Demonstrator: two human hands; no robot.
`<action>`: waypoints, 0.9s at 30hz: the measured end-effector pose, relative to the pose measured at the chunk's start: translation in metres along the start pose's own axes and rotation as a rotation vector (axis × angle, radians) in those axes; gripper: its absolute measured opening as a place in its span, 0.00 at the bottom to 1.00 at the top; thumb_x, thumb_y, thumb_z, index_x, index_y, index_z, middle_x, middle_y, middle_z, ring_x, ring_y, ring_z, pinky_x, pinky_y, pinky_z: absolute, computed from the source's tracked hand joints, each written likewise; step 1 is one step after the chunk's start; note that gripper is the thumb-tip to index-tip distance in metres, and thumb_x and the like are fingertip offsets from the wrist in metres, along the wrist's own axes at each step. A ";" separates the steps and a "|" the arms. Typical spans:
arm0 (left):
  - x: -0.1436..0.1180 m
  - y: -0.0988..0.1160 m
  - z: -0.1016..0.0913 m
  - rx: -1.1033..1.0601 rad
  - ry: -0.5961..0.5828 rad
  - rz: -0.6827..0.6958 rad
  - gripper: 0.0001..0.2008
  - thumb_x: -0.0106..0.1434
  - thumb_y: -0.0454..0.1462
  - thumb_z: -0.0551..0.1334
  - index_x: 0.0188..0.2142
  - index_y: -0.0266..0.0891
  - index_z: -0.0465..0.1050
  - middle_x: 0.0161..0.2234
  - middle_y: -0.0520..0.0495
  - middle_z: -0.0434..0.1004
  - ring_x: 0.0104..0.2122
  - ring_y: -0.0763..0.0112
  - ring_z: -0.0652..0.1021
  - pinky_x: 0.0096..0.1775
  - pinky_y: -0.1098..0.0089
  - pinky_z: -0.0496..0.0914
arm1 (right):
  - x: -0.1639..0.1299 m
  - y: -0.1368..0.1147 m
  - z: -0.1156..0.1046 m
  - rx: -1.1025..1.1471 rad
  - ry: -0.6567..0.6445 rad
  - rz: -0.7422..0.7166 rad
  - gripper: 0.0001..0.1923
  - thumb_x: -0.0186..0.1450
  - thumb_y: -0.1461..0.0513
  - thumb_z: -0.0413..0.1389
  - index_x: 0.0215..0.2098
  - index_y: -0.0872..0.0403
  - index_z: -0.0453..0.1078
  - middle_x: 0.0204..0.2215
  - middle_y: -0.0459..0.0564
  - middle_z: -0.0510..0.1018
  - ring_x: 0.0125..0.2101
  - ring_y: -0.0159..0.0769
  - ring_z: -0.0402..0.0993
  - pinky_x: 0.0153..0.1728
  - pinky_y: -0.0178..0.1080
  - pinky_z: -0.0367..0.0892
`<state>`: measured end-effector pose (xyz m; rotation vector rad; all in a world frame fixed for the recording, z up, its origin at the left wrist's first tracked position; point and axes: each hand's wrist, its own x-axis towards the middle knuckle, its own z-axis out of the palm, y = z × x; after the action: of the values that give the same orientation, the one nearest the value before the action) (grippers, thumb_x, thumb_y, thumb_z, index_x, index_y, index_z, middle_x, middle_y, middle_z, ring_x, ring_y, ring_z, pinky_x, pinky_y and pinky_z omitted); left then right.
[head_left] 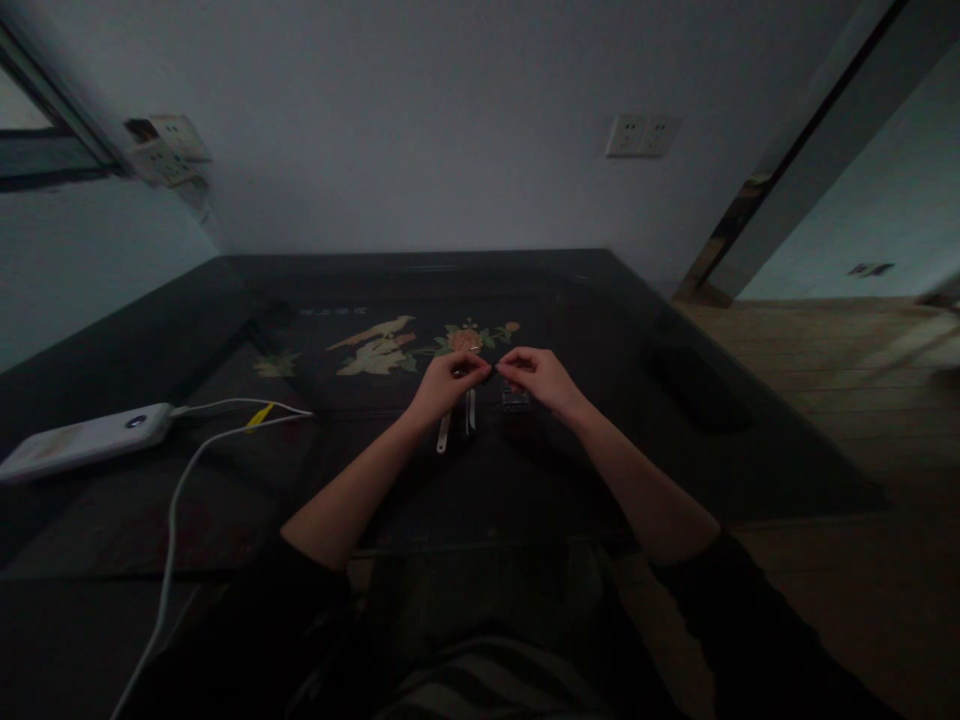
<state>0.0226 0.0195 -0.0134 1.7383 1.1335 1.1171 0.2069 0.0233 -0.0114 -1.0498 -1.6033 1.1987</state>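
Observation:
Above the dark glossy table (420,510), my left hand (452,382) and my right hand (541,378) almost meet at the fingertips. Each hand is closed in a pinch. A tiny dark piece (493,370) shows between the fingertips, too small to name. Under my left hand lies a slim light metal strip (442,434) with a hole in its near end. Beside it is a second slim tool (470,412), partly hidden by the fingers. A small clear box (515,401) sits just below my right hand, its contents unclear.
A white power bank (90,440) rests at the table's left, with a white cable (174,510) running over the front edge. On the right lies a dark rectangular shape (697,390), hard to make out. A wall with sockets (643,136) stands behind.

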 end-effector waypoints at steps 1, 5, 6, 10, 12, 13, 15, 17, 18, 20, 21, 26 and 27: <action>0.000 0.001 0.000 -0.005 -0.005 0.007 0.13 0.55 0.44 0.66 0.31 0.36 0.75 0.30 0.47 0.78 0.33 0.68 0.77 0.38 0.68 0.70 | 0.000 -0.001 0.000 0.020 0.003 0.005 0.15 0.54 0.52 0.63 0.30 0.55 0.70 0.20 0.43 0.71 0.20 0.28 0.66 0.24 0.34 0.63; -0.001 0.004 -0.001 -0.077 -0.018 0.057 0.14 0.58 0.42 0.64 0.40 0.35 0.75 0.38 0.44 0.79 0.39 0.68 0.77 0.44 0.67 0.71 | 0.000 -0.004 -0.002 0.114 0.038 0.014 0.16 0.53 0.52 0.65 0.30 0.56 0.70 0.20 0.42 0.72 0.20 0.27 0.66 0.24 0.33 0.64; -0.002 0.005 -0.001 -0.089 -0.028 0.072 0.16 0.58 0.42 0.64 0.43 0.36 0.74 0.41 0.43 0.78 0.41 0.67 0.77 0.44 0.67 0.70 | 0.000 -0.005 -0.003 0.145 0.047 0.017 0.17 0.52 0.52 0.65 0.29 0.56 0.70 0.20 0.42 0.72 0.20 0.26 0.66 0.24 0.33 0.63; -0.005 0.008 -0.003 -0.075 -0.104 0.114 0.24 0.57 0.40 0.66 0.52 0.39 0.70 0.50 0.41 0.74 0.48 0.65 0.75 0.47 0.66 0.70 | -0.001 -0.007 -0.004 0.305 0.003 0.047 0.19 0.51 0.51 0.67 0.29 0.55 0.69 0.21 0.41 0.71 0.21 0.25 0.65 0.25 0.32 0.62; -0.006 0.009 -0.004 -0.085 -0.148 0.122 0.25 0.57 0.40 0.66 0.54 0.39 0.70 0.51 0.40 0.74 0.50 0.63 0.74 0.48 0.64 0.69 | -0.003 -0.009 -0.004 0.374 -0.056 0.067 0.19 0.51 0.51 0.67 0.29 0.55 0.68 0.21 0.41 0.71 0.21 0.25 0.65 0.25 0.31 0.62; -0.007 0.010 -0.004 -0.098 -0.170 0.123 0.25 0.57 0.40 0.66 0.54 0.40 0.70 0.51 0.41 0.74 0.50 0.62 0.74 0.49 0.64 0.69 | -0.004 -0.011 -0.004 0.395 -0.084 0.077 0.18 0.51 0.52 0.67 0.29 0.55 0.68 0.21 0.41 0.71 0.22 0.25 0.65 0.26 0.31 0.63; -0.008 0.011 -0.006 -0.130 -0.206 0.121 0.25 0.57 0.41 0.66 0.54 0.40 0.71 0.51 0.41 0.75 0.51 0.61 0.74 0.50 0.62 0.69 | -0.006 -0.013 -0.003 0.412 -0.124 0.091 0.18 0.53 0.52 0.67 0.29 0.55 0.68 0.22 0.41 0.71 0.23 0.25 0.66 0.27 0.31 0.63; -0.008 0.012 -0.007 -0.166 -0.225 0.118 0.24 0.57 0.42 0.66 0.53 0.40 0.72 0.50 0.42 0.75 0.51 0.60 0.74 0.51 0.61 0.68 | -0.008 -0.015 -0.003 0.415 -0.145 0.095 0.17 0.53 0.52 0.67 0.29 0.55 0.68 0.22 0.41 0.71 0.23 0.25 0.66 0.27 0.31 0.63; -0.008 0.013 -0.007 -0.184 -0.232 0.118 0.24 0.57 0.43 0.66 0.53 0.40 0.72 0.50 0.42 0.76 0.51 0.60 0.74 0.52 0.61 0.68 | -0.008 -0.016 -0.003 0.418 -0.154 0.096 0.17 0.53 0.52 0.67 0.29 0.55 0.68 0.22 0.41 0.71 0.23 0.25 0.66 0.27 0.31 0.63; -0.008 0.013 -0.008 -0.210 -0.239 0.121 0.24 0.56 0.43 0.67 0.52 0.40 0.73 0.50 0.41 0.76 0.51 0.60 0.74 0.52 0.61 0.68 | -0.008 -0.016 -0.002 0.431 -0.172 0.099 0.18 0.52 0.52 0.67 0.29 0.54 0.68 0.22 0.42 0.71 0.23 0.25 0.66 0.26 0.31 0.63; -0.007 0.013 -0.008 -0.217 -0.240 0.122 0.25 0.56 0.43 0.67 0.52 0.40 0.73 0.50 0.41 0.76 0.50 0.60 0.75 0.51 0.61 0.68 | -0.008 -0.016 -0.002 0.437 -0.180 0.100 0.18 0.52 0.52 0.68 0.29 0.54 0.69 0.23 0.42 0.72 0.23 0.25 0.66 0.26 0.31 0.63; -0.007 0.010 -0.007 -0.207 -0.218 0.121 0.26 0.52 0.44 0.70 0.51 0.41 0.74 0.49 0.41 0.76 0.48 0.61 0.76 0.48 0.62 0.70 | -0.008 -0.014 -0.001 0.461 -0.199 0.092 0.18 0.52 0.52 0.68 0.29 0.55 0.69 0.23 0.42 0.71 0.23 0.25 0.66 0.26 0.31 0.63; -0.007 0.010 -0.007 -0.207 -0.216 0.121 0.27 0.52 0.44 0.70 0.51 0.41 0.74 0.48 0.41 0.76 0.48 0.61 0.76 0.48 0.63 0.70 | -0.008 -0.014 -0.001 0.469 -0.202 0.088 0.18 0.52 0.52 0.68 0.30 0.55 0.69 0.23 0.42 0.71 0.23 0.25 0.66 0.26 0.31 0.63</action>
<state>0.0174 0.0105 -0.0039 1.7335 0.7632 1.0493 0.2085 0.0135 0.0013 -0.7183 -1.3340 1.6830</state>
